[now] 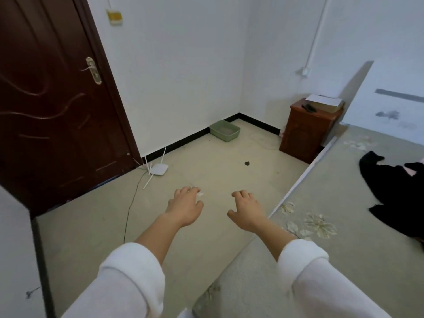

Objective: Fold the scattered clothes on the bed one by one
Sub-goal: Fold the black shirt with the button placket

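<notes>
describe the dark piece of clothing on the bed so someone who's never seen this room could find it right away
Find the bed with the pale grey-green flowered cover, on the right of the view. Near its right side lies the black garment, spread out and crumpled. It is the only dark thing on the cover; the small bit of pink cloth touching it is far lighter.

Soft, even, bright daylight; faint shadows, slight softness, wide-angle bending at edges.
</notes>
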Demonstrator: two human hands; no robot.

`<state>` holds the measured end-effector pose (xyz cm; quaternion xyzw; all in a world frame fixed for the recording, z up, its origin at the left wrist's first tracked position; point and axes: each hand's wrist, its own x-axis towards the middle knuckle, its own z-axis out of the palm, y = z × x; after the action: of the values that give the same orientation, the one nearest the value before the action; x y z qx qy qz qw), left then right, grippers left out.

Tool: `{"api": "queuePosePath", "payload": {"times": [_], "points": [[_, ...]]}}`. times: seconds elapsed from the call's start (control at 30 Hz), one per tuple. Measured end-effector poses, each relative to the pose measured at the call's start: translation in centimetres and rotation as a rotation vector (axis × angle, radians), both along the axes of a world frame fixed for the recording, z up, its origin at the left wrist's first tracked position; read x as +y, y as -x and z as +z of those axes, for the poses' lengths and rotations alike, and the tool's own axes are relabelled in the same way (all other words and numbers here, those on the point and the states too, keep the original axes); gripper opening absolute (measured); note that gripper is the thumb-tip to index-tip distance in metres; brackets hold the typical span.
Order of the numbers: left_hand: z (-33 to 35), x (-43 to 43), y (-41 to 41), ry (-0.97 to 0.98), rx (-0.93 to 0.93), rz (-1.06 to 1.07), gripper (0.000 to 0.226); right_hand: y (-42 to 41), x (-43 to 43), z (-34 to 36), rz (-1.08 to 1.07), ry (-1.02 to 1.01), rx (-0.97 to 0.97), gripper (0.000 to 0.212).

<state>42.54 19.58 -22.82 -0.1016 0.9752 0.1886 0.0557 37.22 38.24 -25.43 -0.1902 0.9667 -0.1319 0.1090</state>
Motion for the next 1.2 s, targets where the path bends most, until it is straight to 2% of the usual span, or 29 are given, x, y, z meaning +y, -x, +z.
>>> {"api": "queuePosePath", "payload": {"times": [0.27,0.47,0.6,0.83,1.0,1.2], "points": [[-1.1,-11.5,11.4,0.049,-0.004,-0.11,0.048,10.1,-10.0,-1.0,-0.084,-0.027,0.017,0.054],[-1.8,-18.2,19.7,0.044,-0.011,-0.266,0.047,17.5,-15.4,-0.9,-0.283,0.006,0.013,0.056],[-2.1,-19.4,25.8,0.072,-0.03,-0.351,0.047,20.1,-16.2,-1.4,-0.41,0.024,-0.011,0.057],[-3.4,-11.3,34.8,0.002,-0.022,-0.596,0.046,23.1,-9.9,-1.4,-0.677,-0.02,-0.04,0.06],[-4.6,-2.4,41.2,-0.03,-0.018,-0.784,0.046,27.0,-2.7,-2.5,-0.845,0.009,-0.04,0.06],[-5.5,10.7,50.8,0.022,-0.06,-0.919,0.046,33.7,7.8,-3.8,-1.047,0.073,-0.048,0.063]]}}
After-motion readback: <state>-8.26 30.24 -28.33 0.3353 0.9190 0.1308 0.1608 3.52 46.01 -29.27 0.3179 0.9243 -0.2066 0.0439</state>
